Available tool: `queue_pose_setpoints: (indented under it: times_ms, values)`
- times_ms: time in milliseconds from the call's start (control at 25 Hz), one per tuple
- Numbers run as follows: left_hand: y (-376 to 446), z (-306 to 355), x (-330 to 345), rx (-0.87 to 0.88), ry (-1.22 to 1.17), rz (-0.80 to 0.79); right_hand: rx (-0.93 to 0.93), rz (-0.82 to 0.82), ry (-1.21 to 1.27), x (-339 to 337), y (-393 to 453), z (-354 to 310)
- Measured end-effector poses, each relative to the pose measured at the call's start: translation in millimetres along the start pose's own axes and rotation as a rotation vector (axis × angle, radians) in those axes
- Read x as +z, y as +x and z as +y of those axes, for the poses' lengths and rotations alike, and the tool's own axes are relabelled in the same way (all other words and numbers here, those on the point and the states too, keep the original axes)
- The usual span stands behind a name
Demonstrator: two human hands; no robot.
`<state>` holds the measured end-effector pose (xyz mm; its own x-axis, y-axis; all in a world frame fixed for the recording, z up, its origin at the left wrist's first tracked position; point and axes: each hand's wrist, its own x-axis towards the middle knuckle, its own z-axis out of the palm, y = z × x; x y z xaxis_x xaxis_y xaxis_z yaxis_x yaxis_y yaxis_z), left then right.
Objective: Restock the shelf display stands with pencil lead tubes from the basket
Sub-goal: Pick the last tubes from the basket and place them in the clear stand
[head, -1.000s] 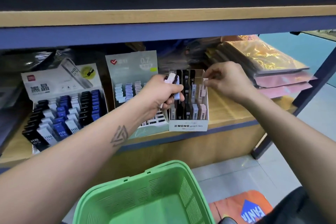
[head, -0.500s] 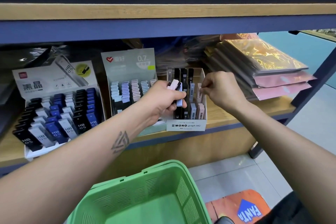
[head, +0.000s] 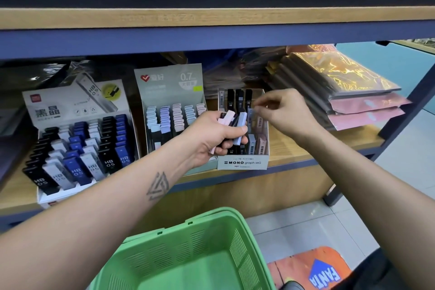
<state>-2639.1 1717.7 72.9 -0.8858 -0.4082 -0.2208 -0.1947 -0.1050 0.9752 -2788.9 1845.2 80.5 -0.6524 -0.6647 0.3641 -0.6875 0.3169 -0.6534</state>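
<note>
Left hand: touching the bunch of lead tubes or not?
Touching. In the head view the left hand has its fingers curled round a bunch of lead tubes, in front of the MONO box.

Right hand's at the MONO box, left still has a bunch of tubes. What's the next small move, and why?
Probably lower the grey tube pinched by the right hand into the MONO box: it hangs over the right-side rows. The left hand holds more tubes just beside it.
</note>
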Motion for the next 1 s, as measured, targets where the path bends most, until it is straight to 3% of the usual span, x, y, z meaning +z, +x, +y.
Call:
queue_pose_setpoints:
  times_ms: [80,160,400,560,880,1000]
  values:
    - [0,-1,0,0.009,0.03,0.008,0.16,-0.254,0.41,1,-5,-11]
    - [-1,-1,0,0.021,0.061,0.021,0.191,-0.347,0.549,1,-8,-13]
    - [-3,2,-7,0.017,-0.021,0.048,0.242,-0.241,0.674,-11,-4,-7]
    - [-3,1,-13,0.001,-0.081,0.084,0.146,-0.332,0.704,-14,-5,-5]
    - [-4,6,-10,-0.04,-0.151,0.055,-0.005,-0.29,0.666,-14,-3,-9]
    - [-2,10,-11,-0.063,-0.169,0.071,-0.034,-0.199,0.626,-22,3,-13]
